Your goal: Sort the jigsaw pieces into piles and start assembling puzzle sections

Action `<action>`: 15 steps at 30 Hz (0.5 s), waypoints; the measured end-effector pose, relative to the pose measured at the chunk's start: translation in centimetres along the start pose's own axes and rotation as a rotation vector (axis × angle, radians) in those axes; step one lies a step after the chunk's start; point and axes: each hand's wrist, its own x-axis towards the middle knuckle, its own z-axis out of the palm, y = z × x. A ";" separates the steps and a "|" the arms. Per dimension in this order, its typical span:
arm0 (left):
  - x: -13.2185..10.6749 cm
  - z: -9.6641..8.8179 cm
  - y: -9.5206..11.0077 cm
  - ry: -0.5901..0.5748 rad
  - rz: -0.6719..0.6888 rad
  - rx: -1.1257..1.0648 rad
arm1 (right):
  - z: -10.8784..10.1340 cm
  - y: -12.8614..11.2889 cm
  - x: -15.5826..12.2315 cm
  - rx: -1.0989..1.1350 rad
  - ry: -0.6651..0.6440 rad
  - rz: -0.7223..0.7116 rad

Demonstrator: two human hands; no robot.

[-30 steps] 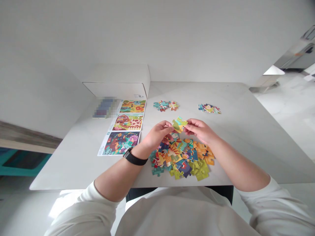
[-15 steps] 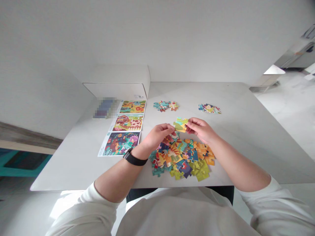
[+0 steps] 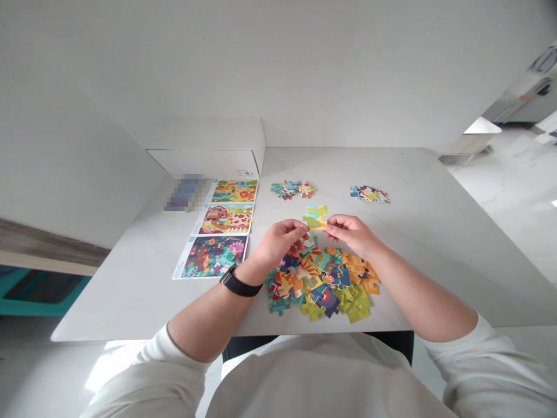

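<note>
A green and yellow puzzle piece (image 3: 315, 217) is held up between both hands, above the far edge of a puzzle pile. My left hand (image 3: 282, 239) pinches its lower left corner, a black band around the wrist. On its lower right side, my right hand (image 3: 350, 233) grips it between thumb and fingers. Beneath the hands lies the heap of mixed puzzle pieces (image 3: 324, 278), in orange, green, teal and dark blue. Part of the heap is hidden behind my left hand.
Farther back lie two small groups of puzzle pieces, one with teal and red pieces (image 3: 292, 189), another with dark blue ones (image 3: 369, 194). Left of the heap, a sheet with three pictures (image 3: 224, 219) lies flat. A white box (image 3: 204, 161) stands behind it. The pale table (image 3: 435, 261) meets a wall.
The puzzle piece has turned more upright and shifted slightly left. My right hand has moved a little left and down with it. The left hand has barely moved.
</note>
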 end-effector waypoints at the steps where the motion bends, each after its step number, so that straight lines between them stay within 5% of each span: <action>1: 0.0 0.0 0.0 0.002 0.001 0.010 | 0.0 0.0 0.0 -0.015 0.009 -0.008; 15: 0.0 -0.1 0.0 0.028 0.022 0.017 | -0.8 0.6 0.4 -0.028 0.092 -0.032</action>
